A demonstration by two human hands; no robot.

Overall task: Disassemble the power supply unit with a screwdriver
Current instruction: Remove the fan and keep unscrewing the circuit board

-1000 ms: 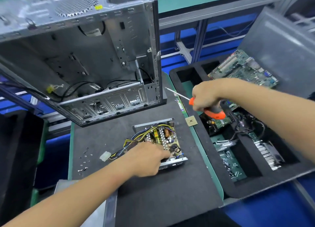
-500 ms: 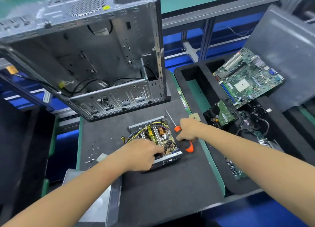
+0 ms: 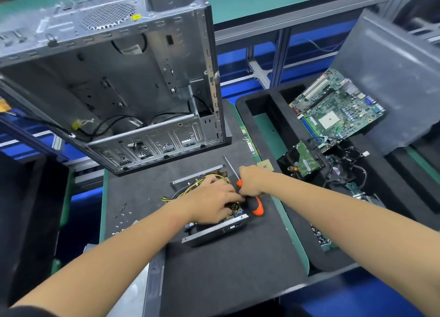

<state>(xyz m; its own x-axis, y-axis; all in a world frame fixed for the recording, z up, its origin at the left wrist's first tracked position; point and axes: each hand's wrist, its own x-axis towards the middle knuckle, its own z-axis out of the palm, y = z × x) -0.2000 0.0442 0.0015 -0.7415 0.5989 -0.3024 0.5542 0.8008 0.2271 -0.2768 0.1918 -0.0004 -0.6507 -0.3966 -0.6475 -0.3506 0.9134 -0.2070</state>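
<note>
Nearest me lay a flat sheet-metal panel (image 3: 133, 290), dull grey and smooth, overhanging the near left edge of the dark, felt-like mat (image 3: 228, 264) that covered the bench.

On that mat sat the power supply unit (image 3: 215, 229), an open-topped steel box with a folded lip along its near edge. My left hand (image 3: 209, 203) was inside it, palm down, fingers bent down into the yellow and black wires; I could not tell whether they pinched anything. My right hand (image 3: 250, 182) was wrapped round the screwdriver (image 3: 256, 206), just beside the unit's right side. Its rubbery black-and-orange handle stuck out toward me and its thin bright steel shaft pointed away.

Left of the unit, small loose screws (image 3: 121, 215) were scattered on the mat.

To my right stood a black foam tray (image 3: 262, 100) with squared compartments, holding a drive with a green board (image 3: 303, 159), tangled black cables and, farther back, a green motherboard (image 3: 338, 109) with a white square socket. Any print on them was too small to read.

Farthest back stood the bare computer case (image 3: 114, 83), galvanised grey steel with a perforated round vent and a small yellow sticker, unreadable.
</note>
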